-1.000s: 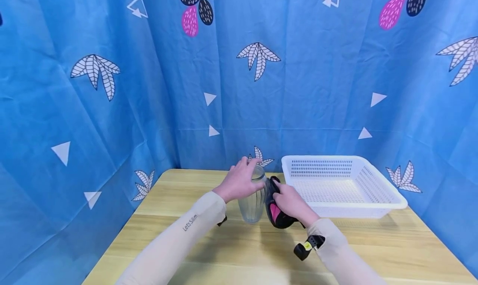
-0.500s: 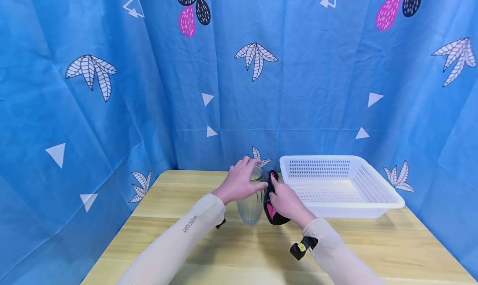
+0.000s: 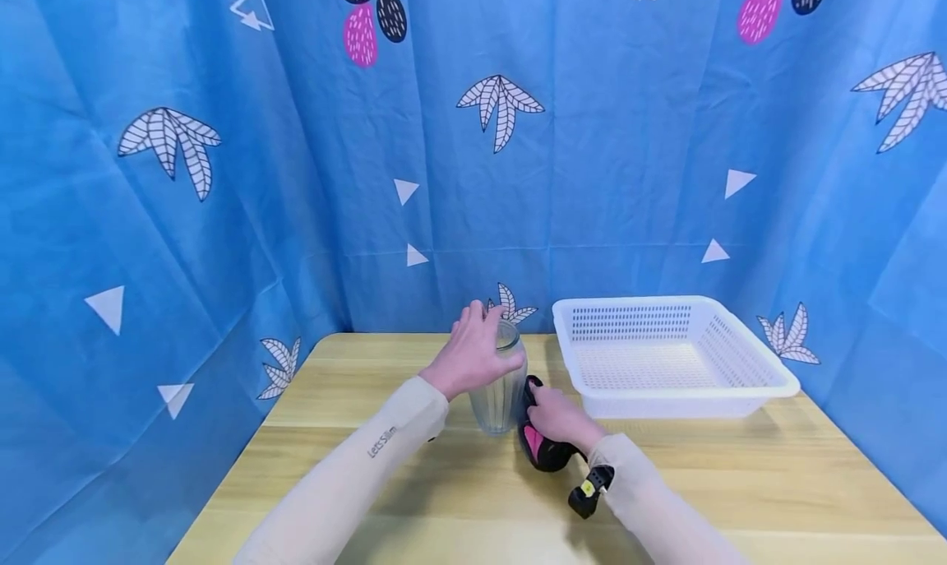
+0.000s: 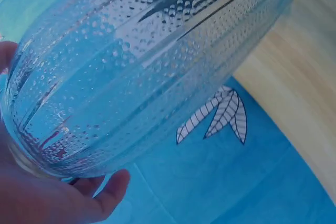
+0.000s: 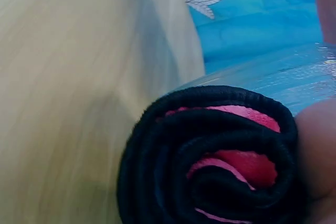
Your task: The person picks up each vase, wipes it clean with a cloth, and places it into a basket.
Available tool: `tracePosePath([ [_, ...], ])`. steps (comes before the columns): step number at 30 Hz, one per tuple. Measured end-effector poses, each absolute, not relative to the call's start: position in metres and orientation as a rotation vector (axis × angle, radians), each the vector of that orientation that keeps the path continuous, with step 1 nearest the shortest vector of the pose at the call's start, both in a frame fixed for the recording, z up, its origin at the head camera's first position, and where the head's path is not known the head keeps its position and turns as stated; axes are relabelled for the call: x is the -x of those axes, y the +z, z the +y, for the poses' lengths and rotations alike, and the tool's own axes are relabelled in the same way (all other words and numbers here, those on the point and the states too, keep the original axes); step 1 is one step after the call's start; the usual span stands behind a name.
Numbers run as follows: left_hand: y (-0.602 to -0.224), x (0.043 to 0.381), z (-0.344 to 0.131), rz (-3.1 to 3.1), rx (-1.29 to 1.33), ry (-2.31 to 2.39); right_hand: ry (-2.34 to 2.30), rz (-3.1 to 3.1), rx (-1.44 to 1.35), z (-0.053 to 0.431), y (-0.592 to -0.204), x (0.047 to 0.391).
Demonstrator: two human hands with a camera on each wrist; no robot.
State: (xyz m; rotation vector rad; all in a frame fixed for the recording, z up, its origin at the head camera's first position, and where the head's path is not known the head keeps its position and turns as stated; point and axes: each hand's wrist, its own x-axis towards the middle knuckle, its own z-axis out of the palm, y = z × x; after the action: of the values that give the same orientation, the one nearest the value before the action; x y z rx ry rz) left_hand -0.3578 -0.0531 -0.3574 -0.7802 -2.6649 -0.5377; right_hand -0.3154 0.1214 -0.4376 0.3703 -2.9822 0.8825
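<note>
My left hand (image 3: 473,355) grips the upper end of a clear glass vase (image 3: 494,405), fingers and thumb spread around its mouth. Ribs and small raised dots cover the glass (image 4: 152,77) in the left wrist view. Upright or nearly so in the head view, the vase may or may not touch the table; I cannot tell. My right hand (image 3: 560,417) holds a rolled black cloth with pink inside (image 3: 547,456) against or close beside the vase's right side. Its coiled end (image 5: 210,150) fills the lower part of the right wrist view, with the glass behind it.
A white perforated plastic basket (image 3: 669,392) stands at the back right of the wooden table (image 3: 710,474). Blue patterned curtain (image 3: 621,162) hangs behind the table and along both sides. A black wrist camera (image 3: 588,495) sits on my right wrist.
The right hand and the cloth rose slightly along the vase, then came down toward its base. My left hand keeps its hold near the rim. The head view has shifted a little.
</note>
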Motion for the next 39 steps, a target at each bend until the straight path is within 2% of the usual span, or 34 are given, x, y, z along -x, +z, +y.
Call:
tracePosePath([
  [12,-0.347,0.355,-0.051,-2.751,0.795,-0.593,1.062,-2.822,-0.338,0.135,-0.388,0.310],
  [22,-0.350,0.358,-0.051,-2.715,0.857,-0.578,0.898,-2.673,-0.386,0.128,-0.348,0.293],
  [28,-0.352,0.360,-0.052,-2.656,0.897,-0.598,0.791,-2.666,-0.394,0.123,-0.355,0.293],
  [39,-0.357,0.360,-0.053,-2.637,0.895,-0.619,0.853,-2.828,-0.320,0.120,-0.399,0.307],
])
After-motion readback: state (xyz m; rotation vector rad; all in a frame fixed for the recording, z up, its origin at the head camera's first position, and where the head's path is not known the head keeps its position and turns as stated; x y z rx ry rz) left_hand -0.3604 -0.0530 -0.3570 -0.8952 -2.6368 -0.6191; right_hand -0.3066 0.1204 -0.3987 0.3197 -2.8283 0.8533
